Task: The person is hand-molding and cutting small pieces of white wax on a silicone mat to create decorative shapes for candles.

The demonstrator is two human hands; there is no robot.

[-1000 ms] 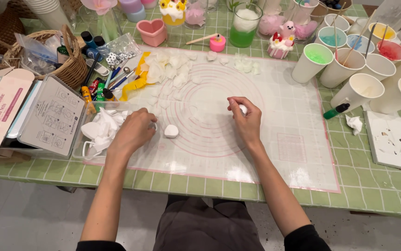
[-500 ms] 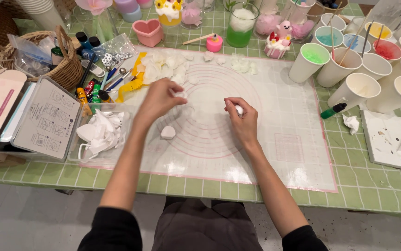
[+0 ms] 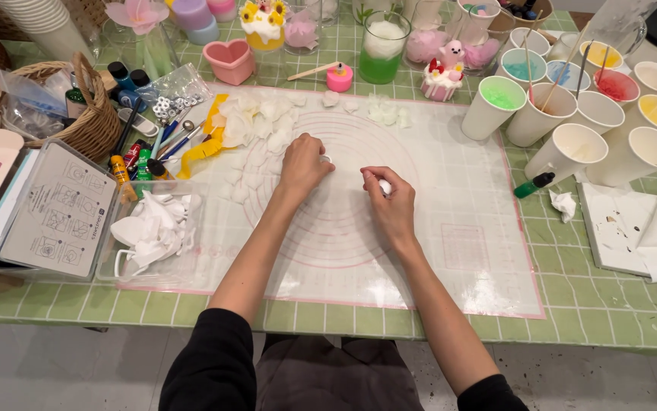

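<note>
Head view, worktable w/ green tiled cloth (image 3: 617,320). Centre of frame: translucent silicone mat (image 3: 450,228) w/ pink concentric rings. Both hands sit just above frame centre, close together but apart.

Left hand (image 3: 302,165): palm down, fingers curled, pressing on a small white piece (image 3: 326,159) that only just peeks out at the fingertips; grip proper not readable. Right hand (image 3: 389,202): fingers closed, pinching a small white lump (image 3: 384,185) betw. thumb and forefinger, just above the mat.

Upper centre-left, touching the mat's top edge: heap of white petal-like pieces (image 3: 256,122) w/ a yellow strip (image 3: 205,144) beside it. Left of frame: clear tray (image 3: 112,259) holding white moulds, and a flat box w/ printed sheet (image 3: 58,209). Upper left: wicker basket (image 3: 85,125) w/ small bottles. Top centre: pink heart dish (image 3: 231,61) and green-filled glass (image 3: 379,47). Upper right: cluster of paper cups (image 3: 572,144), some w/ coloured contents and stir sticks. Right edge: white paper sheets (image 3: 633,228); crumpled tissue (image 3: 563,204) near them.
</note>
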